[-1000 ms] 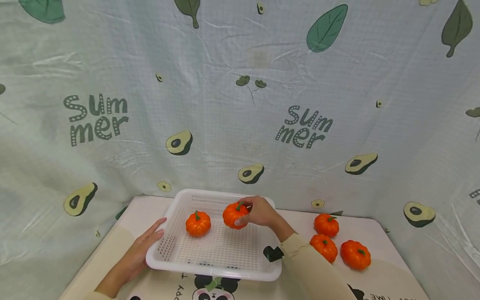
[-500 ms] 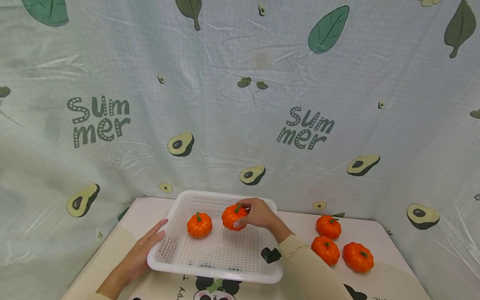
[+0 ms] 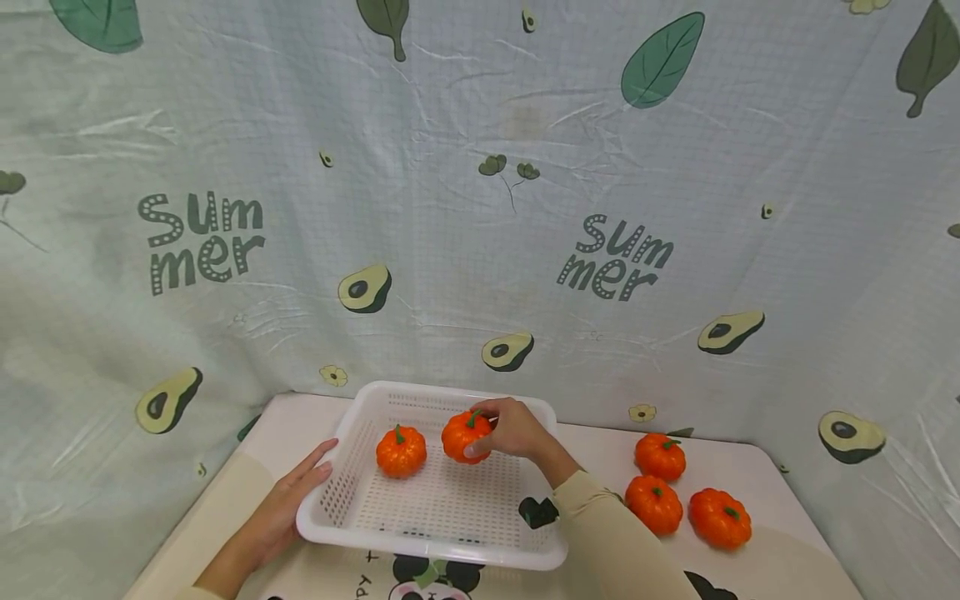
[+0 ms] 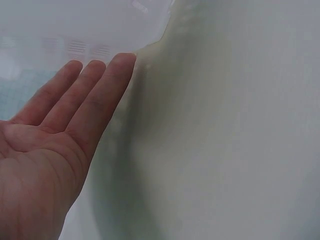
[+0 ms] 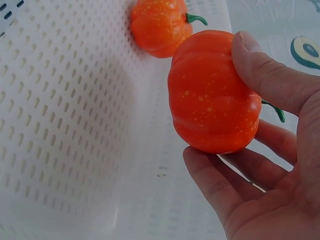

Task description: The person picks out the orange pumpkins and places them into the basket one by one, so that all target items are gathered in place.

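My right hand [image 3: 513,432] grips a small orange pumpkin [image 5: 215,95] with a green stem, thumb on one side and fingers on the other. It is held inside the white perforated basket [image 3: 431,554], over its right half. A second orange pumpkin [image 3: 401,452] sits in the basket, to the left of the held one. At the basket's left side is my left hand [image 3: 281,504], its fingers straight and touching the outer wall. In the left wrist view those straight fingers [image 4: 102,100] reach the basket's pale wall [image 4: 85,25].
To the right of the basket, three more orange pumpkins stand on the table: a back one [image 3: 660,457], a front left one [image 3: 654,505] and a front right one [image 3: 720,518]. A printed curtain [image 3: 450,208] hangs behind and around the table [image 3: 795,542].
The held pumpkin shifts very slightly left relative to the basket, still in the right hand's grip. The left hand stays at the basket's side. The whole view drifts a little.
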A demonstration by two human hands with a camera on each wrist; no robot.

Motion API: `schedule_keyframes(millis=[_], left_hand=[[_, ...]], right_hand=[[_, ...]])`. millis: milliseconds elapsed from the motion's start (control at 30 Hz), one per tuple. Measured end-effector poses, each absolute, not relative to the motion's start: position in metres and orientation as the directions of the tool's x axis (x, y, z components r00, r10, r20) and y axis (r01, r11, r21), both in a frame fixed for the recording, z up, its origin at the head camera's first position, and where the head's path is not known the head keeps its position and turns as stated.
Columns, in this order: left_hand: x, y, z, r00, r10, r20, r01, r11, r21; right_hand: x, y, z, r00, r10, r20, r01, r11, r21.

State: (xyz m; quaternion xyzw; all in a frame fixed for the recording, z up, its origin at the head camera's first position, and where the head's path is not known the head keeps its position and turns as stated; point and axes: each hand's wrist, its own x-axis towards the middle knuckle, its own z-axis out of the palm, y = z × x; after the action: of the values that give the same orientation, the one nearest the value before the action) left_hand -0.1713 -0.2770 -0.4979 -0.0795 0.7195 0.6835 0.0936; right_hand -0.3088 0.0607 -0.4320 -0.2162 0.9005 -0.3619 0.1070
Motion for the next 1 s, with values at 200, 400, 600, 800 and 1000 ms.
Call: schedule_keyframes(millis=[200, 400, 600, 800, 1000], left_hand=[[-0.171, -0.277, -0.497, -0.968, 0.001, -0.250, -0.249, 0.062, 0.966], [-0.170, -0.277, -0.497, -0.970, 0.007, -0.242, -0.241, 0.046, 0.969], [-0.171, -0.277, -0.498, -0.970, 0.006, -0.241, -0.241, 0.047, 0.969], [-0.170, -0.277, -0.496, -0.971, 0.007, -0.240, -0.240, 0.046, 0.970], [-0.169, -0.277, -0.495, -0.971, 0.011, -0.238, -0.237, 0.040, 0.971]], right_hand=[[-0.310, 0.058, -0.434, -0.880, -0.473, -0.040, -0.313, 0.643, -0.699], [-0.313, 0.055, -0.439, -0.883, -0.468, -0.048, -0.304, 0.646, -0.700], [-0.312, 0.051, -0.439, -0.880, -0.472, -0.058, -0.294, 0.636, -0.713], [-0.313, 0.049, -0.442, -0.883, -0.464, -0.065, -0.286, 0.643, -0.710], [-0.313, 0.047, -0.445, -0.882, -0.464, -0.078, -0.274, 0.642, -0.716]])
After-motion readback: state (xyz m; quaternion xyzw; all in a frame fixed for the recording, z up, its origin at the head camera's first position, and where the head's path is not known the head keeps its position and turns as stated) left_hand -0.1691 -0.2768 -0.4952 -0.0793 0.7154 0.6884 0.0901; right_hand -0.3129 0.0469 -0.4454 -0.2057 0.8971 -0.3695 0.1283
